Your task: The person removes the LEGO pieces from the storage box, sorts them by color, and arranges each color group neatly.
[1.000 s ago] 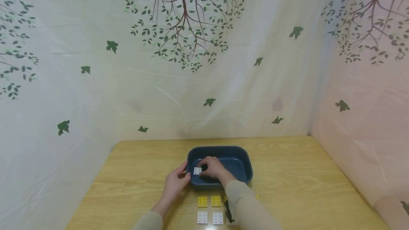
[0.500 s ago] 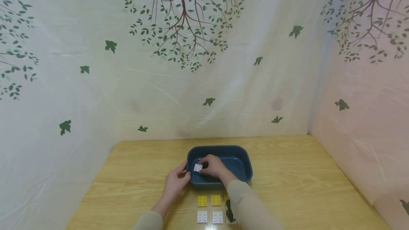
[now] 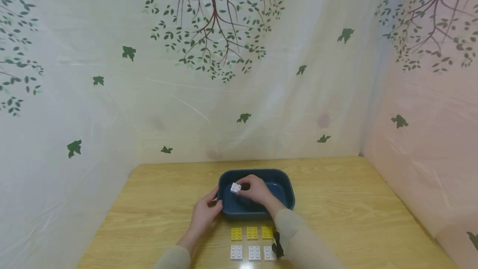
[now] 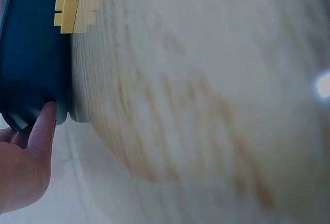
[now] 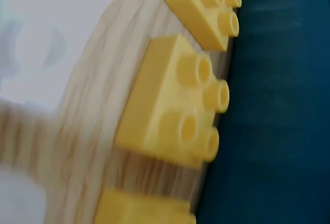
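Observation:
A white toy building brick (image 3: 235, 188) is pinched between the thumb and fingers of my right hand (image 3: 257, 189). It is tilted, over the left part of a dark blue rectangular bin (image 3: 276, 217). My left hand (image 3: 204, 213) holds the bin's left end, with the thumb against the wall near the front corner, as the left wrist view shows; its other fingers are partly hidden by the bin (image 4: 36, 64). Before the bin lies a row of yellow bricks (image 3: 252, 233), close to its wall in the right wrist view (image 5: 170, 100). White bricks (image 3: 254, 253) form a nearer row.
All this stands on a wood-grain table (image 3: 168, 190). My right sleeve (image 3: 302, 240) covers the right end of the brick rows. A pale curtain (image 3: 186, 107) printed with branches and birds hangs behind the table and along both sides.
My right hand has lifted the white brick and drawn it slightly right, tilting it. More of the yellow and white rows shows as the sleeve shifts right. The left hand stays at the bin.

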`<state>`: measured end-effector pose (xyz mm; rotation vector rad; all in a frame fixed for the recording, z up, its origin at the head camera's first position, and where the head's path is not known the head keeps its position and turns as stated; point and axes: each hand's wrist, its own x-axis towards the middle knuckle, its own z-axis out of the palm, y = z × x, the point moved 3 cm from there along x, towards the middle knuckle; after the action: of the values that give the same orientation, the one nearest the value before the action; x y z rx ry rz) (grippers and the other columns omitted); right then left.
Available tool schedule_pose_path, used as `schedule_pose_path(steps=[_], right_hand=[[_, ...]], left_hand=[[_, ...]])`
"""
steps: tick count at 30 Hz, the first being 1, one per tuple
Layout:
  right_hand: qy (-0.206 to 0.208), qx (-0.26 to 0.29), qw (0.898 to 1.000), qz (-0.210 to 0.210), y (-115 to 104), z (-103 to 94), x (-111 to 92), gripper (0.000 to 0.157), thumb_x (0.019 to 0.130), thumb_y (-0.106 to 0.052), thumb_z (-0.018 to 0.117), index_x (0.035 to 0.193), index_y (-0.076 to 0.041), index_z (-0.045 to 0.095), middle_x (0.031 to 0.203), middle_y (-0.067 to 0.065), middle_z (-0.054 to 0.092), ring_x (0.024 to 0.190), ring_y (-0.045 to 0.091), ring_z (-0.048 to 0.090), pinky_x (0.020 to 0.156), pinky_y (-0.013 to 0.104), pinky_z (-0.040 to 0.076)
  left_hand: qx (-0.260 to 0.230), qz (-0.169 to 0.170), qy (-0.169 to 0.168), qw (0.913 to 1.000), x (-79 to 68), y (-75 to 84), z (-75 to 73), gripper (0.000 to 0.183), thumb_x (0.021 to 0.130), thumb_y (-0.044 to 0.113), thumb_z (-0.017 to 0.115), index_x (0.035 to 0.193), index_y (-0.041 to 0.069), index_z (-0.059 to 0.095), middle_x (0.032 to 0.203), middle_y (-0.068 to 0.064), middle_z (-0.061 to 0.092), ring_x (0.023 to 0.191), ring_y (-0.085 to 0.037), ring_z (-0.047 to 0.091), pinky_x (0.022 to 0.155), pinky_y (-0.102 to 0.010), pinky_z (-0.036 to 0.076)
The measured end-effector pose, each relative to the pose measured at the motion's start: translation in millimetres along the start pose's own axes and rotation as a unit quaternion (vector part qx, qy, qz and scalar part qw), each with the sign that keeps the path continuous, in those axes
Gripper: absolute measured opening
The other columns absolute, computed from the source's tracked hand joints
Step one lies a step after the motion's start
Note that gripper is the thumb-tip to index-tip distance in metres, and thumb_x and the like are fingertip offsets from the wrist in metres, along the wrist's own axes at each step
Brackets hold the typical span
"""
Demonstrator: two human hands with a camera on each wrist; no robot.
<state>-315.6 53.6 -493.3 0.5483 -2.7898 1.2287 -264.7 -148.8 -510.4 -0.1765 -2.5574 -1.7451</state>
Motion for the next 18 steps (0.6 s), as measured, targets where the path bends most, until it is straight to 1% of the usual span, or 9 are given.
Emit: schedule_pose_path(steps=[3,6,10,13,16,18], right_hand=[[0.006,-0.001,1.0,-0.005,-1,-7.3,-6,0.028,0.081,-0.016,0.081,0.107,-0.008,0.076,0.099,0.002,0.068,0.091,0.019,0.059,0.087,0.04,0.051],[0.01,-0.002,1.0,-0.016,-3,-15.0,-12,0.028,0.081,-0.017,0.082,0.107,-0.009,0.075,0.098,0.0,0.067,0.09,0.018,0.059,0.085,0.039,0.052],[0.01,-0.014,0.999,-0.034,-3,-24.8,-23,0.028,0.081,-0.02,0.082,0.107,-0.011,0.075,0.097,-0.003,0.066,0.088,0.016,0.058,0.082,0.036,0.052],[0.012,-0.022,0.999,-0.049,-3,-32.1,-33,0.028,0.081,-0.02,0.082,0.107,-0.011,0.075,0.098,-0.003,0.066,0.088,0.015,0.058,0.082,0.035,0.053],[0.007,-0.026,0.999,-0.046,-3,-38.7,-44,0.028,0.082,-0.02,0.081,0.108,-0.013,0.074,0.1,-0.005,0.065,0.09,0.014,0.058,0.084,0.034,0.053],[0.001,-0.028,0.999,-0.039,-2,-42.5,-50,0.028,0.083,-0.021,0.08,0.109,-0.014,0.074,0.102,-0.006,0.065,0.092,0.013,0.058,0.086,0.034,0.053]], left_hand=[[0.003,-0.005,0.002,1.0,-0.1,-0.1,0.3,0.051,0.091,0.008,0.067,0.14,0.006,0.055,0.137,-0.018,0.058,0.109,-0.031,0.064,0.095,-0.044,0.052],[0.0,-0.005,0.004,1.0,-0.4,-0.5,0.6,0.051,0.09,0.008,0.067,0.14,0.005,0.056,0.137,-0.018,0.057,0.109,-0.031,0.065,0.092,-0.04,0.054],[-0.005,0.005,0.005,1.0,-0.9,-1.1,0.7,0.051,0.089,0.006,0.067,0.139,0.002,0.056,0.137,-0.02,0.057,0.106,-0.031,0.066,0.085,-0.035,0.057],[-0.007,0.005,0.005,1.0,-1.0,-1.0,0.5,0.051,0.089,0.007,0.067,0.139,0.003,0.056,0.137,-0.02,0.057,0.107,-0.031,0.066,0.085,-0.034,0.057],[-0.006,0.005,0.004,1.0,-1.0,-1.4,0.2,0.052,0.089,0.008,0.067,0.139,0.004,0.056,0.138,-0.02,0.056,0.107,-0.031,0.065,0.086,-0.034,0.057],[-0.005,-0.001,0.005,1.0,-1.0,-1.7,0.3,0.052,0.089,0.009,0.067,0.14,0.005,0.056,0.138,-0.018,0.057,0.108,-0.03,0.065,0.086,-0.034,0.057]])
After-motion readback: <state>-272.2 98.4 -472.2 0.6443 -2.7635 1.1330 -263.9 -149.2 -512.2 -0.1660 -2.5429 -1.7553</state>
